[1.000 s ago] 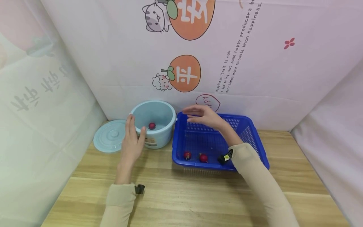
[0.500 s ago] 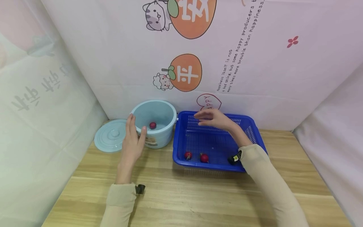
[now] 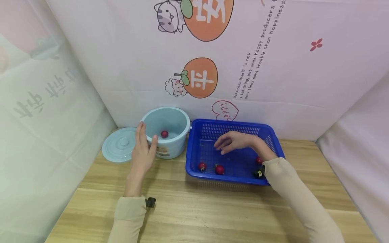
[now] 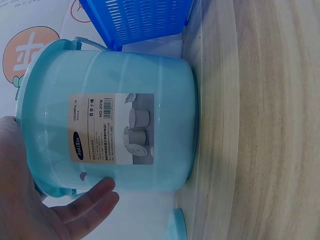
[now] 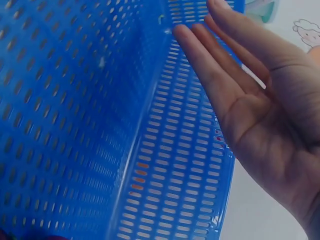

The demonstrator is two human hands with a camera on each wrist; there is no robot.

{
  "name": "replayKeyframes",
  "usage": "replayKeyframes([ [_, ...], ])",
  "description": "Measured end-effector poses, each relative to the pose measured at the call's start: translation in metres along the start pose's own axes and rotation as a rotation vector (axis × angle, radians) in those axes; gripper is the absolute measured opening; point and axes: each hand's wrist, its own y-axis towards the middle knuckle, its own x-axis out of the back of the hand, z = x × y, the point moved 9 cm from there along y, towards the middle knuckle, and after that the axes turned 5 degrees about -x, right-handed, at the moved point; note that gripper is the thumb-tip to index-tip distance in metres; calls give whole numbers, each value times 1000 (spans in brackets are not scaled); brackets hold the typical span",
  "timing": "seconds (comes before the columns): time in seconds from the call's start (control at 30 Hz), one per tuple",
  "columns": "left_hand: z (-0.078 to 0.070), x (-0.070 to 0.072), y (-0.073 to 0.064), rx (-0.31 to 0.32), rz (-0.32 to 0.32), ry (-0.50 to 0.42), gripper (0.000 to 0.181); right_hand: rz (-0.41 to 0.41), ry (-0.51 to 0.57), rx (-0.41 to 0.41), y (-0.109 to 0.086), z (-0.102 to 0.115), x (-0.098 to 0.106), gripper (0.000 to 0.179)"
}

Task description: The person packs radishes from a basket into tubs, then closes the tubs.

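My left hand [image 3: 142, 157] rests against the front left of a light blue bucket [image 3: 171, 148], fingers straight, the thumb apart from them. In the left wrist view, the hand [image 4: 50, 210] lies along the bucket's rim and side. One small red radish [image 3: 164, 134] lies inside the bucket. My right hand [image 3: 235, 141] hovers over the blue plastic basket [image 3: 194, 148], fingers loosely bent and holding nothing. In the right wrist view, its palm [image 5: 270, 125] is bare. The basket contains a radish [image 3: 202, 166] at the front left, another radish [image 3: 219, 169] beside it, and a partly hidden radish [image 3: 259, 160] near the right wrist.
A light blue lid [image 3: 120, 145] lies on the wooden table [image 3: 194, 212] to the left of the bucket. The basket stands just right of the bucket. A printed white cloth [image 3: 267, 67] hangs behind them, with more cloth at both sides.
My right hand has moved rightward from beside the bucket and down into the basket area. A radish near its wrist has come into sight. The left hand has stayed at the bucket.
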Motion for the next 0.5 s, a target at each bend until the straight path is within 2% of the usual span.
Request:
replayKeyframes([
  [0.2, -1, -2, 0, -10, -2, 0, 73, 76, -66, 2, 1, 2, -13, 41],
  [0.5, 1, -1, 1, -10, -12, -7, 74, 202, -370, -33, 12, 12, -39, 34],
])
